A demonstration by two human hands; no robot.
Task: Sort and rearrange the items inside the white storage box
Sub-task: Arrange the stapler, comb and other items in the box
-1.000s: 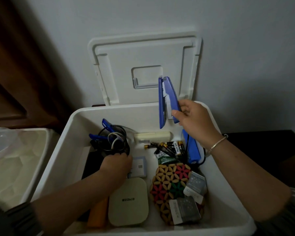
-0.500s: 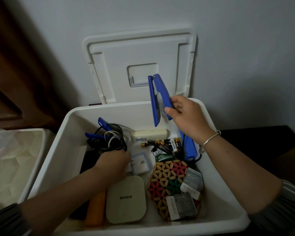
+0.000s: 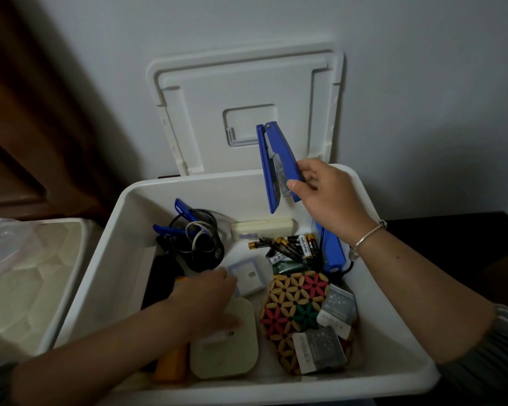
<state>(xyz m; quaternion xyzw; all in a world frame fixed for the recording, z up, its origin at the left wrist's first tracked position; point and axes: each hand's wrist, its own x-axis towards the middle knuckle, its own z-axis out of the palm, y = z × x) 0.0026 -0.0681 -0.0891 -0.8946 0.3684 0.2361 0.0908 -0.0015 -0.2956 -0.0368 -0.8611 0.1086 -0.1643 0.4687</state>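
A: Sorting white storage box [image 3: 188,189]; stapler where?
B: 1 o'clock, blue stapler [image 3: 276,159] above back wall, hanging splayed; right hand [image 3: 323,191] pinches one arm; fold shut, lay by second stapler [image 3: 332,253] at 3; left hand [image 3: 208,291] blurred, grip unclear.

White storage box [image 3: 123,218], open, its lid [image 3: 247,83] upright against the wall behind. Blue stapler [image 3: 276,153], arms parted and hinge uppermost, held by the right hand [image 3: 326,197] above the far right corner. Inside: black mesh cup [image 3: 200,241], far left; loose batteries [image 3: 294,247], far centre; second stapler [image 3: 333,253] along the right wall; flower-patterned mat [image 3: 294,303], near right, carrying two packets [image 3: 320,348]; cream square case [image 3: 226,350], near centre.
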